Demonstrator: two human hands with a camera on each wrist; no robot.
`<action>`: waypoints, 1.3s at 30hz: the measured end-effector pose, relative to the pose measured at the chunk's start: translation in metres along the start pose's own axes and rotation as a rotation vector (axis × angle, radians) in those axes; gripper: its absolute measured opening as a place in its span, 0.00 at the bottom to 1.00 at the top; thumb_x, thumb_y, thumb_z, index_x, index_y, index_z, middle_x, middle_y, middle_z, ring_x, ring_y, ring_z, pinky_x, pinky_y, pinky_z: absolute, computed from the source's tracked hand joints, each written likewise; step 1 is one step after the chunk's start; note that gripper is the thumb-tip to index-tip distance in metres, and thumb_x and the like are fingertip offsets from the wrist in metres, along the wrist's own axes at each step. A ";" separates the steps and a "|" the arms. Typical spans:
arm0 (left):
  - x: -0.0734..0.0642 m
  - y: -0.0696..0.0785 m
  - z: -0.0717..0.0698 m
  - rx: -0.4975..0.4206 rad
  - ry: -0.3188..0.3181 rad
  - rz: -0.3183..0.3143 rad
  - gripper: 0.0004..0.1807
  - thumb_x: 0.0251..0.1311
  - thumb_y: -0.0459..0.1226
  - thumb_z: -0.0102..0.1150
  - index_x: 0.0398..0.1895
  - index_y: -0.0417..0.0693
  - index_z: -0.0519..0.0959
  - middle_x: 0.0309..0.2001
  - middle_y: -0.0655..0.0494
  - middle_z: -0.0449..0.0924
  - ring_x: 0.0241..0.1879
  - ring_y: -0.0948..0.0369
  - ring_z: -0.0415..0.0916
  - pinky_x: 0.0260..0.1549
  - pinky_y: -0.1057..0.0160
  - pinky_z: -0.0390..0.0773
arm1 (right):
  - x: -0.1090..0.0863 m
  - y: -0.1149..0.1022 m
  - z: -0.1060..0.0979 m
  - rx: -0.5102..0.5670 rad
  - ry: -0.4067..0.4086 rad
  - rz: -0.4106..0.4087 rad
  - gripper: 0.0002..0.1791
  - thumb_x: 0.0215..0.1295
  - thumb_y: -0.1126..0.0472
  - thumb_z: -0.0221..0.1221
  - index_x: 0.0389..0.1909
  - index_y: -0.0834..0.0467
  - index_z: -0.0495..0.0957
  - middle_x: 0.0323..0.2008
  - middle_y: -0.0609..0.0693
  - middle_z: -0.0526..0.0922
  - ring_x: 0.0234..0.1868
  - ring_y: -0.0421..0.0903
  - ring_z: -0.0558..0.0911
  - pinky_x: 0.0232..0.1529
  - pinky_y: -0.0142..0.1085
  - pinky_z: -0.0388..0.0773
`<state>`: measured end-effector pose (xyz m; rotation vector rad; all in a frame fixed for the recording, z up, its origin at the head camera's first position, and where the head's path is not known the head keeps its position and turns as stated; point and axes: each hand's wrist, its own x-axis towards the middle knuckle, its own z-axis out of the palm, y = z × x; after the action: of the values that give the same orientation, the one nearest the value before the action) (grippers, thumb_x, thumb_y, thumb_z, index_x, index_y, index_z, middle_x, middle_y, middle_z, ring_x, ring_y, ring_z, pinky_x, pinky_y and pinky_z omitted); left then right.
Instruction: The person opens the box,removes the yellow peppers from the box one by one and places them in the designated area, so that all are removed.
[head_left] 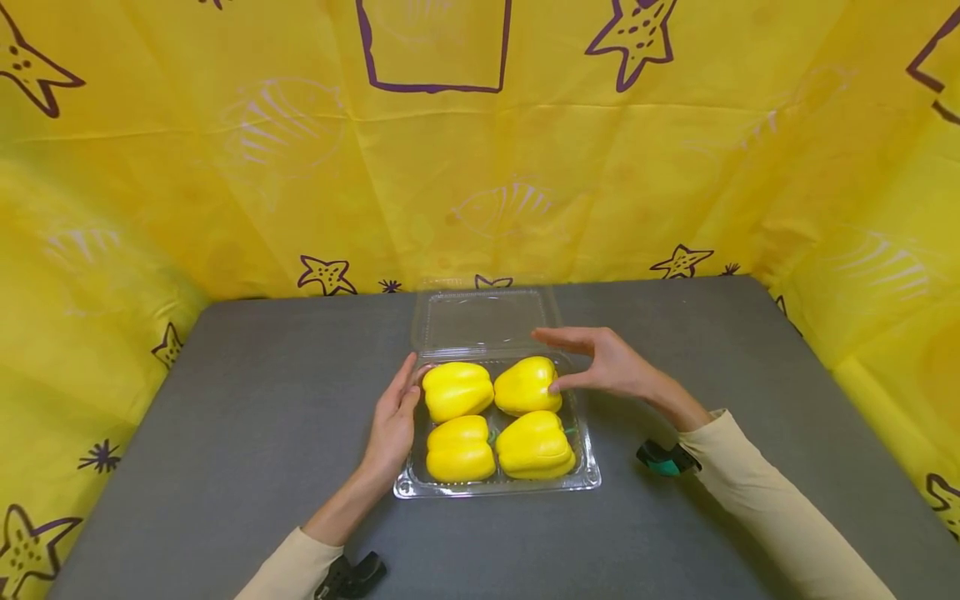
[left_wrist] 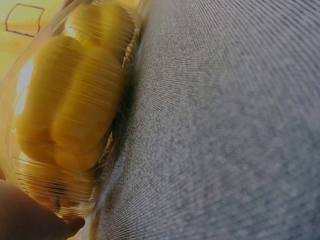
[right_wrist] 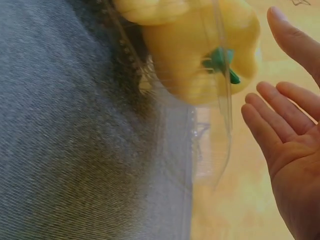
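Observation:
Several yellow bell peppers (head_left: 458, 448) lie in two rows in a clear plastic clamshell container (head_left: 498, 490). Its lid (head_left: 483, 321) is folded back flat on the far side. My left hand (head_left: 390, 429) rests along the container's left wall with fingers fairly straight; the left wrist view shows its fingertip by the container's base. Over the far right corner, my right hand (head_left: 611, 364) is spread, thumb tip close to the far right bell pepper (head_left: 525, 386). Nothing is held in it. In the right wrist view a green stem (right_wrist: 220, 61) shows on one pepper beyond the clear wall.
The container stands on a grey table (head_left: 255, 417) near its middle. Behind and at both sides hangs a yellow cloth (head_left: 397, 183) printed with stars and fish. Dark devices are strapped to both wrists, one being the right wrist device (head_left: 663, 458).

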<state>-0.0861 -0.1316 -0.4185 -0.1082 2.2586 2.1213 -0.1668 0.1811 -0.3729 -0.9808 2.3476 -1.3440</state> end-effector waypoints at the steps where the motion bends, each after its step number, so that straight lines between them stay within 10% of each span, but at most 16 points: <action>1: 0.000 0.000 0.000 0.003 0.000 -0.006 0.30 0.75 0.29 0.33 0.78 0.44 0.47 0.72 0.45 0.62 0.73 0.53 0.54 0.73 0.51 0.47 | -0.001 0.000 0.001 -0.002 -0.001 -0.002 0.43 0.51 0.60 0.74 0.69 0.61 0.67 0.66 0.53 0.72 0.67 0.51 0.71 0.67 0.49 0.66; 25: -0.001 0.000 -0.001 0.009 0.002 -0.011 0.29 0.76 0.30 0.34 0.78 0.46 0.48 0.72 0.47 0.61 0.73 0.54 0.55 0.72 0.52 0.50 | -0.012 0.006 0.010 -0.245 -0.008 -0.085 0.47 0.46 0.46 0.75 0.68 0.57 0.70 0.64 0.49 0.75 0.65 0.49 0.73 0.64 0.49 0.70; 39: -0.001 0.000 0.000 0.017 0.003 -0.012 0.29 0.76 0.30 0.33 0.78 0.46 0.47 0.73 0.47 0.60 0.73 0.55 0.54 0.72 0.52 0.49 | -0.011 0.006 0.010 -0.275 -0.062 -0.069 0.46 0.49 0.54 0.75 0.70 0.58 0.67 0.68 0.53 0.69 0.69 0.54 0.67 0.67 0.54 0.64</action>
<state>-0.0854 -0.1315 -0.4180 -0.1239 2.2715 2.0966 -0.1560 0.1838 -0.3849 -1.1708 2.5165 -1.0136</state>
